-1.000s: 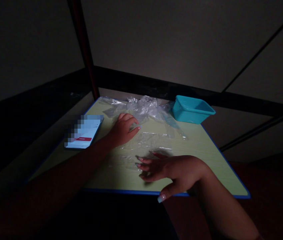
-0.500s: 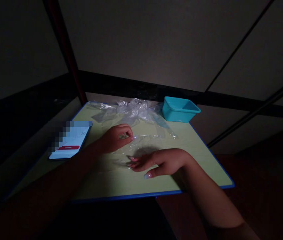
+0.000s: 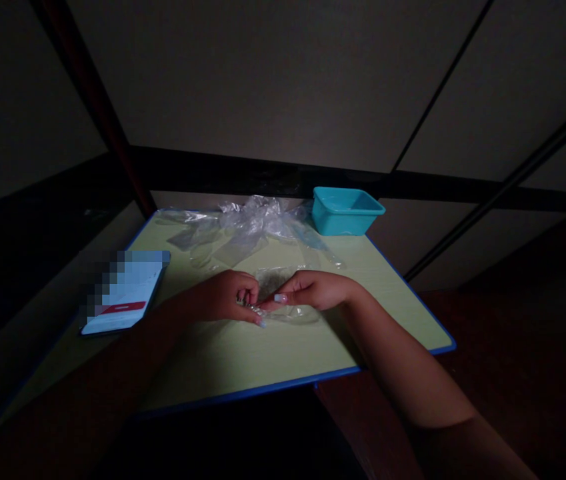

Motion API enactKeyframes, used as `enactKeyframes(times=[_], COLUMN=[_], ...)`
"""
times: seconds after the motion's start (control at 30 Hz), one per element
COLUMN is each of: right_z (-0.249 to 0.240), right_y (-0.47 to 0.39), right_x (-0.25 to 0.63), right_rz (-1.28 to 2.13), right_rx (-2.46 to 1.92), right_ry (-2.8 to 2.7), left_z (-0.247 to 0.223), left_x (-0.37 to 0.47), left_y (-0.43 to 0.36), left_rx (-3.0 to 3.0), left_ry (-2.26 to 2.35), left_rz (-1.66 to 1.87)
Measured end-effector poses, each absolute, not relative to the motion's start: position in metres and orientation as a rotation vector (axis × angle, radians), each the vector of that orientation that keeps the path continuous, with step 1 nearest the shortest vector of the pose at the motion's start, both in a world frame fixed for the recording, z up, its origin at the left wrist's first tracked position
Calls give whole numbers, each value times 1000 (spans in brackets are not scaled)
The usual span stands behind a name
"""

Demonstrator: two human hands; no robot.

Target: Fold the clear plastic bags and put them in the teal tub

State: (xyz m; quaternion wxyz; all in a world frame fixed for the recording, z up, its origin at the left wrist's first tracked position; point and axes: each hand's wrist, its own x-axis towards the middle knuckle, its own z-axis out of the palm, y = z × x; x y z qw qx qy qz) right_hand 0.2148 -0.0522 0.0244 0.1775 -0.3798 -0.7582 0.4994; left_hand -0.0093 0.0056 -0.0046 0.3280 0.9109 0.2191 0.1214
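Dim room, pale wall panels (image 3: 263, 80) above a blue-edged yellowish table (image 3: 243, 360).

1. This looks like an indoor room, perhaps in a home; the exact kind is unclear.
2. Pale wall panels (image 3: 263, 87), a dark band (image 3: 203, 168) and a reddish post (image 3: 93, 100) enclose a dim corner.
3. The small tabletop (image 3: 243, 360) has a plain blue edge.
4. A lit phone (image 3: 135, 293), clear plastic (image 3: 257, 223) and a teal basket (image 3: 345, 220) suggest everyday household surroundings.
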Motion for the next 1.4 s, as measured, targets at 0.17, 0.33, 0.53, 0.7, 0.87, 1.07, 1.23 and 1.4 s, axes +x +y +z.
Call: enactKeyframes(times=[0.17,0.33,0.53,0.7,0.87,1.07,1.23,1.4], right_z=[24,29,41,43,42,40,41,39], right_y=[-48,-48,-56,-61,-61,-60,-56,-52], right_x=[215,215,224,226,224,227,228,225], right_rz=[1727,1566,1145,930,835,971,962,1077], right_rx=[-901,-877,-1226,-1334,-1254,-1241,-1353,-1577], right_ry=[-1992,-2029,-2452,-2752,-2800,-2670,-2610,-2346], left_z=[-1,10,11,10,15,15,10,4], left_x=[-10,-10,-12,-14,-15,-16,-15,-16], left_y=[5,4,7,9,8,7,8,12], left_rx=[2303,2280,2187,2180,2198,2121,1942,1930], left_ry=[736,748,714,713,716,749,718,831], left_rz=[155,118,104,82,88,68,59,165])
